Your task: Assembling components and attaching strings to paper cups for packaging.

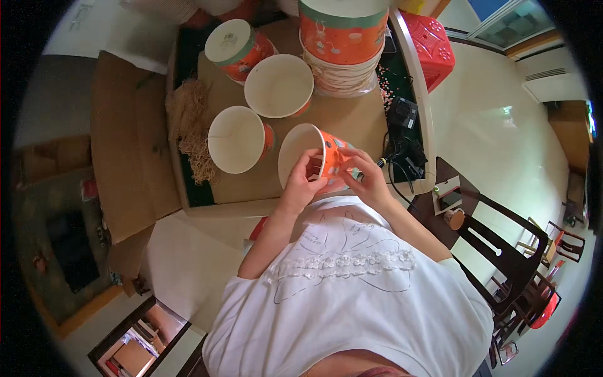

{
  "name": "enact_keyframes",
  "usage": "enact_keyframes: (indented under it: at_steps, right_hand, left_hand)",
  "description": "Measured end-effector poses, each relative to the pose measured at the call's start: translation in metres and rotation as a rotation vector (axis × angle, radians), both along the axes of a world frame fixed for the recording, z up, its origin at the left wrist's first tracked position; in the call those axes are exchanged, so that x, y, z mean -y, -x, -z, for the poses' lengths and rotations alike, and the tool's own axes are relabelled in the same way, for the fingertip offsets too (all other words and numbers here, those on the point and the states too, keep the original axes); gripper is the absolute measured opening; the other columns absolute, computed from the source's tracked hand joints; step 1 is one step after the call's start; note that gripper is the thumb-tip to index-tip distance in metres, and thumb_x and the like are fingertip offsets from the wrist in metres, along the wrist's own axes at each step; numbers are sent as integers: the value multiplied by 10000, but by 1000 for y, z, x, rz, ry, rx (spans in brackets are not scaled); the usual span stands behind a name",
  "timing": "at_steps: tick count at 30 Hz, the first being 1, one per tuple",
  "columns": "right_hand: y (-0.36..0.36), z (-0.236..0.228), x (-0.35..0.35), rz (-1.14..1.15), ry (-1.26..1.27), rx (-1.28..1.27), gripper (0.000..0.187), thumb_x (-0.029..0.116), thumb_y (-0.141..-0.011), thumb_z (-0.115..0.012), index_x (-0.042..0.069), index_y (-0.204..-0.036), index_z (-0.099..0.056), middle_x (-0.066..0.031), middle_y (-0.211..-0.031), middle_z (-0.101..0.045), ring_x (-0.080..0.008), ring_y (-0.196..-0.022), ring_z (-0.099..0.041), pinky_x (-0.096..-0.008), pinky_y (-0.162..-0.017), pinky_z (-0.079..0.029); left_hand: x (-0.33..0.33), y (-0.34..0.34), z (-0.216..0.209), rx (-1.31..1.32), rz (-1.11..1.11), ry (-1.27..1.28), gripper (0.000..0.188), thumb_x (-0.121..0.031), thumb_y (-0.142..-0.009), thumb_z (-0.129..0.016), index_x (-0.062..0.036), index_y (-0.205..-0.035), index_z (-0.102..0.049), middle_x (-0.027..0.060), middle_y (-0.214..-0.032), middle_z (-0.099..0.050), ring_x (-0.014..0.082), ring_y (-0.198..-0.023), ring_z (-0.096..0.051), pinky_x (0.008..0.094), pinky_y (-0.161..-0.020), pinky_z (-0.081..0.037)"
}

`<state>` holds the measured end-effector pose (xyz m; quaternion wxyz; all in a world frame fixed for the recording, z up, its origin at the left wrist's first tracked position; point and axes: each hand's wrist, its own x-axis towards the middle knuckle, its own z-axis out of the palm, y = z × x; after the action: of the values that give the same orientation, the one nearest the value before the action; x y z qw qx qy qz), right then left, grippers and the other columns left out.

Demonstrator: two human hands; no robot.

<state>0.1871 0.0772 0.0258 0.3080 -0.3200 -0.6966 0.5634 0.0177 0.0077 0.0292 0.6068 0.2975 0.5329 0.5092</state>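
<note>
Close to my body, an orange paper bucket (331, 151) with a white inside lies tipped at the table's near edge, its mouth facing left. My left hand (306, 177) grips its rim, with fingers inside the mouth and the thumb near the outer wall. Against the orange printed outside, the bent fingers of my right hand (364, 179) are pinched together; whatever is between them is too small to make out. Two more open paper buckets, one nearer (237, 139) and one farther (279, 86), stand beyond it to the left.
A bundle of tan strings (190, 122) hangs over the table's left side by a cardboard box (129, 144). Farther back are a lidded bucket (229, 43) and a tall stack of buckets (342, 38). Black adapters with cables (405, 135) lie at right, near a red stool (428, 47).
</note>
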Motion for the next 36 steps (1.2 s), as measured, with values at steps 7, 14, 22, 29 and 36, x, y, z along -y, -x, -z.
enact_keyframes:
  at_steps: [7,14,22,29,36]
  right_hand:
    - [-6,2,-18,25,-161,-9,150,-13,-757,-641,3,-878,-554,-122,-1073,-586,-294,-1019,-559,-357,-856,-456]
    - [5,18,-25,272,252,-101,131,-13,-806,-609,-5,-929,-564,-95,-909,-586,-162,-844,-618,-278,-705,-534]
    - [14,12,-27,284,92,67,131,-7,-771,-636,6,-892,-586,-90,-857,-582,-166,-787,-616,-266,-654,-535]
    - [21,13,-19,272,126,-16,100,15,-796,-625,5,-886,-580,-104,-845,-579,-159,-785,-600,-281,-626,-518]
    - [21,26,-20,154,147,83,135,125,-909,-491,1,-855,-493,-97,-779,-527,-170,-686,-515,-276,-632,-448]
  left_hand:
    - [-25,-17,1,-249,28,-48,478,83,-702,-549,-45,-1156,-470,69,-972,-599,161,-908,-591,296,-798,-480]
    - [-29,-19,7,-346,81,-34,510,68,-704,-562,-25,-1194,-457,88,-990,-600,166,-891,-599,302,-802,-486]
    - [-20,-21,-3,-449,83,-52,543,46,-709,-575,-30,-1227,-434,111,-986,-599,189,-896,-604,308,-780,-496]
    - [-14,-18,-12,-505,79,-19,556,38,-724,-583,-52,-1246,-413,111,-981,-601,201,-880,-612,319,-749,-502]
    - [-10,-20,-9,-535,68,-62,552,50,-737,-578,-69,-1250,-413,105,-963,-605,204,-862,-616,324,-732,-507]
